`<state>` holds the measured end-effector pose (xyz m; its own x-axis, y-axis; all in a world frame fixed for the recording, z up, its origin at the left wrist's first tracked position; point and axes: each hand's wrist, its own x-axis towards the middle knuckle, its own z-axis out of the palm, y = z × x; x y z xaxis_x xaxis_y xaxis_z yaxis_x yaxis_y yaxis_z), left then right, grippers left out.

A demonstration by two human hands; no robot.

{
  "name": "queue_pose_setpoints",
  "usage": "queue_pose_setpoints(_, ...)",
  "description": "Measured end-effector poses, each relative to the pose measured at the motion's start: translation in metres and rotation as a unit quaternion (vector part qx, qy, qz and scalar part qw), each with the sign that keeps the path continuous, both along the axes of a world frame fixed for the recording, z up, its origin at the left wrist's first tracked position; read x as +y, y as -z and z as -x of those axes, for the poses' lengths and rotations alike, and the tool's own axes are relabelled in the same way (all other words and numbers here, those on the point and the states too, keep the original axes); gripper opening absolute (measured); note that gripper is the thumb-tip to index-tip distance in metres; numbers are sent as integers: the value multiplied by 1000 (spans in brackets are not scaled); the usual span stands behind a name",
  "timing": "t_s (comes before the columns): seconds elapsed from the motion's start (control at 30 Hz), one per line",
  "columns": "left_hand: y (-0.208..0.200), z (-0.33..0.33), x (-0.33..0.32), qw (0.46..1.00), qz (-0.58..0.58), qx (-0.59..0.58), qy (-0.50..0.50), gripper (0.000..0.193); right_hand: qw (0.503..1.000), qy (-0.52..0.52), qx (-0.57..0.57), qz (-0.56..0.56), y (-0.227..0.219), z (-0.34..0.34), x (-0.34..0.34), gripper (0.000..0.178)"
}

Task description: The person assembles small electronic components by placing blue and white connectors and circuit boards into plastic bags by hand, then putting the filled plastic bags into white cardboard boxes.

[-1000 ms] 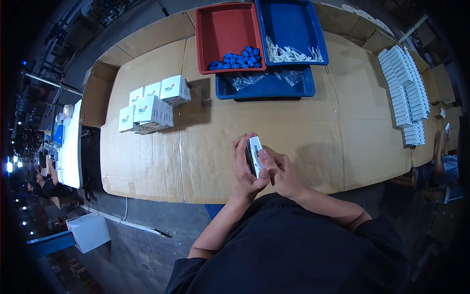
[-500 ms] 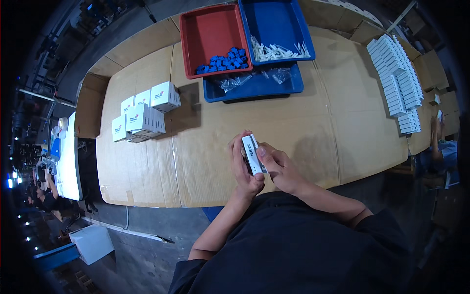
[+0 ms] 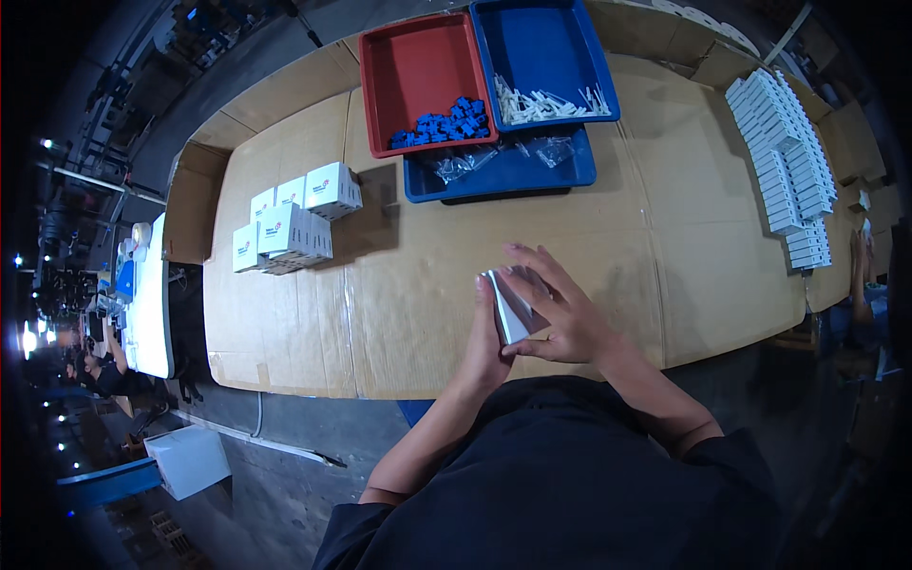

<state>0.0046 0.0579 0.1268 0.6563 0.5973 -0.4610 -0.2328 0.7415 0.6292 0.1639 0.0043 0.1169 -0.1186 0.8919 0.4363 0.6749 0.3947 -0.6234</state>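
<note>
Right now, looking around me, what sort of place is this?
Probably a factory or workshop floor: a cardboard-covered table bears a red tray of small blue parts and grouped white boxes, with another person near a white table at left.

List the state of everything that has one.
Left hand, holding white item
White item, held tilted
Right hand, fingers spread over white item
Red tray, holding blue pieces
Upper blue tray, holding white pieces
Lower blue tray, partly covered
Left white boxes, stacked
Right white blocks, stacked
</note>
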Motion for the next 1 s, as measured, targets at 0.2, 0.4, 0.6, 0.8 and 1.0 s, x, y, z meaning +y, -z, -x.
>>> queue_pose_setpoints(0.2,3,-1,-2,999,12,-24,23,77,996,-23,18,-79,0,-4,8,90)
queue_pose_setpoints(0.4,12,-3,-5,999,35,-24,0,78,988,-27,110,-100,16,-5,6,81)
queue_pose_setpoints(0.6,48,-4,5,987,85,-137,-4,80,898,62,431,-59,26,-32,17,78)
queue_pose_setpoints(0.8,98,32,9,947,-310,79,-21,63,946,191,260,19,60,-58,-27,53)
queue_pose_setpoints(1.0,124,98,-14,802,-550,232,26,74,983,128,9,133,94,-58,-92,38)
